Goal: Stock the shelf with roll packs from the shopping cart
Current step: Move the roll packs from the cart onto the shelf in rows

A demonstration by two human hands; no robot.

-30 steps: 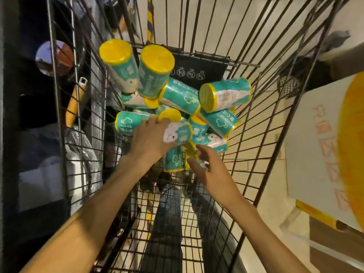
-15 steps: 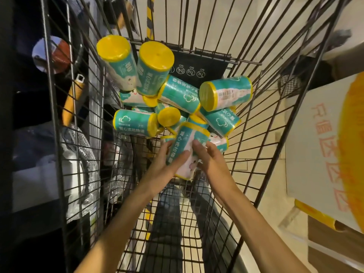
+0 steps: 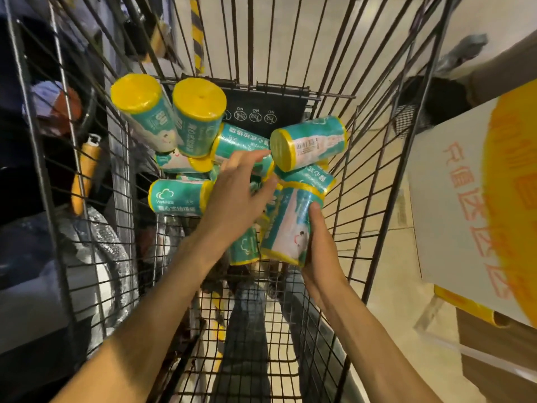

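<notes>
At the far left we see dim goods beyond the cart [image 3: 52, 158], whose wire wall keeps the packs [image 3: 177, 196] heaped at the far end. Two packs [image 3: 197, 117] lean upright in the left corner, yellow caps up; the others lie crosswise below them. Our left hand [image 3: 238, 193] reaches over the heap with fingers spread wide, holding nothing, fingertips [image 3: 255, 157] near a lying pack, likely choosing the next one. Our right hand [image 3: 316, 245] wraps a pack [image 3: 293, 225] from below and holds it nearly upright just above the pile, probably so it lifts free of the wires. A white and orange box [image 3: 465, 199] sits outside on the right. No shelf is in view.
</notes>
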